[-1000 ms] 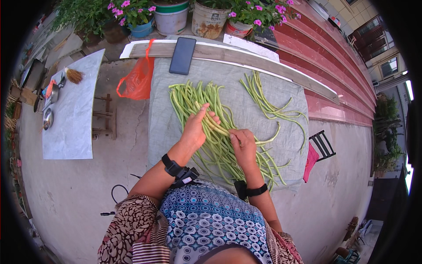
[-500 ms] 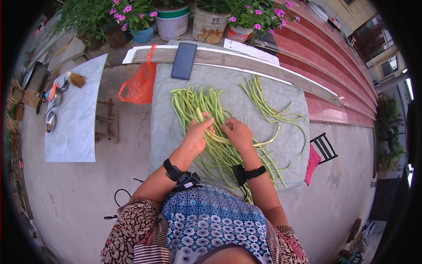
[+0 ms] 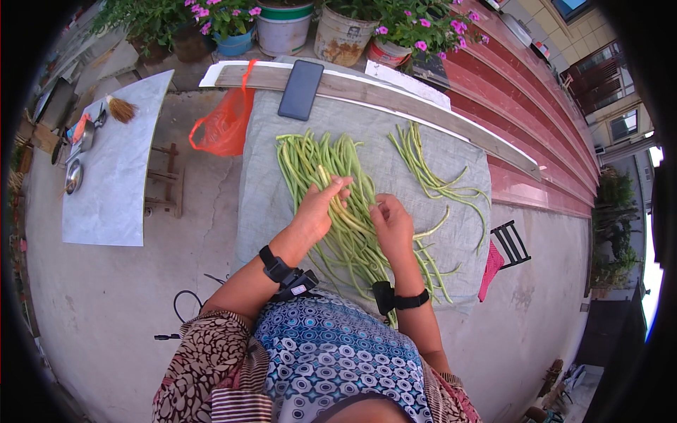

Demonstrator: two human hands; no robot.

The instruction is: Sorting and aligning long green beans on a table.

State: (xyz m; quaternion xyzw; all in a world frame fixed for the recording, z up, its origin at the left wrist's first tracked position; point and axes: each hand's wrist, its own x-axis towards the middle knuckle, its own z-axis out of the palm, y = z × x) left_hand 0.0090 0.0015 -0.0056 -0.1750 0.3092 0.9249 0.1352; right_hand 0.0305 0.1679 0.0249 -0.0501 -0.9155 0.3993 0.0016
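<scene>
A large pile of green long beans point(image 3: 331, 155) lies on a grey cloth-covered table point(image 3: 268, 151) in front of me. My left hand point(image 3: 319, 208) is closed over the pile's middle, its thumb stretched out and its fingers round a few pale, yellowish beans. At the pile's right edge my right hand point(image 3: 393, 224) has thumb and fingertips pinched together on a long bean; the exact grip is partly hidden. A smaller bunch of long beans point(image 3: 417, 158) lies apart at the right, its ends curving toward me.
Past the beans, a dark phone point(image 3: 301, 89) rests by a long board point(image 3: 395, 106). An orange plastic bag point(image 3: 224, 127) hangs at the left corner. Left stands a white-topped table point(image 3: 113, 176) with a small brush point(image 3: 121, 109) and metal bowl point(image 3: 74, 176). Potted flowers point(image 3: 229, 17) and red steps point(image 3: 508, 92) lie beyond.
The whole view has shifted slightly. My right hand has drawn a little to the right, away from the left hand, with fingertips still pinched. The left hand keeps its hold.
</scene>
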